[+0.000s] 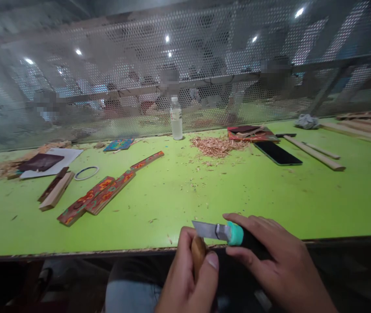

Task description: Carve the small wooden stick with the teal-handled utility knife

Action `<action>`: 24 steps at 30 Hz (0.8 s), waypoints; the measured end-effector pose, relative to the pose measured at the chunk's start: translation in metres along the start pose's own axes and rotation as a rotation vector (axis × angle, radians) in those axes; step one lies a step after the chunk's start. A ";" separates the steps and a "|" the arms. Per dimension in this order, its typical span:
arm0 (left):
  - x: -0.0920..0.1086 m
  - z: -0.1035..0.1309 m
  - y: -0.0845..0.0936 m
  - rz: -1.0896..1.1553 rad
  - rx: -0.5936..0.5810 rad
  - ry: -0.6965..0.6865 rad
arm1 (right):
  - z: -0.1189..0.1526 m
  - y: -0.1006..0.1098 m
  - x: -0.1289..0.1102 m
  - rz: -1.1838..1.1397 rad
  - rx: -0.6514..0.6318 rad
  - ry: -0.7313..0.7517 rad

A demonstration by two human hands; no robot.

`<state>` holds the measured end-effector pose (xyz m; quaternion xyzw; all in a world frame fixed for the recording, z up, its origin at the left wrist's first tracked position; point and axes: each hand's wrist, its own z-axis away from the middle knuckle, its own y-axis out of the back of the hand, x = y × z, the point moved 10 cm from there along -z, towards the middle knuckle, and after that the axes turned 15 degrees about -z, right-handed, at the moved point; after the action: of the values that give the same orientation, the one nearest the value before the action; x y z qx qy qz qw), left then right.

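Observation:
At the table's front edge, my left hand [193, 278] is closed around a small brown piece of wood [198, 254] with a rounded upper end. The lower part of that piece is hidden by my fingers and thumb. My right hand [270, 256] grips a utility knife [236, 233] by its black handle, which has a green band near the blade. The blade points left and lies just above the top of the wood; whether the two touch I cannot tell.
On the green table [172, 191] lie painted wooden strips [107, 193], plain wood blocks [56, 191] and a white ring [87, 173]. Farther back are wood shavings [216, 147], a water bottle [176, 121], a phone [278, 153] and a hammer [316, 153]. A perforated metal screen [133, 87] stands behind.

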<state>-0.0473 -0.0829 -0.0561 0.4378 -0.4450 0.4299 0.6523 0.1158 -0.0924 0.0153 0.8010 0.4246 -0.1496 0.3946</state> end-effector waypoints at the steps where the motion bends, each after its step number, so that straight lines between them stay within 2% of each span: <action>1: -0.003 0.001 -0.005 0.015 -0.059 0.019 | 0.000 0.002 0.002 -0.020 0.010 -0.018; 4: -0.008 0.002 -0.013 0.055 -0.171 0.062 | 0.000 0.008 0.008 -0.075 0.037 -0.077; 9: -0.006 0.000 -0.015 0.073 -0.190 0.089 | -0.002 0.009 0.013 -0.119 0.036 -0.129; 12: -0.001 -0.003 -0.007 0.061 -0.121 0.054 | -0.004 0.007 0.011 -0.103 0.004 -0.122; 15: 0.014 -0.004 0.006 0.060 0.005 -0.102 | -0.006 -0.001 0.004 -0.062 -0.099 -0.075; 17: 0.019 -0.005 0.003 0.103 -0.023 -0.156 | -0.006 -0.007 0.000 -0.046 -0.187 -0.036; 20: 0.017 -0.006 -0.005 0.119 -0.100 -0.137 | -0.006 -0.010 -0.005 -0.042 -0.248 0.023; 24: 0.021 -0.007 0.002 -0.107 -0.036 -0.164 | -0.003 -0.011 -0.007 -0.036 -0.254 0.064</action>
<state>-0.0425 -0.0721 -0.0372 0.4830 -0.4805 0.3492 0.6433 0.1023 -0.0898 0.0157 0.7411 0.4669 -0.0761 0.4765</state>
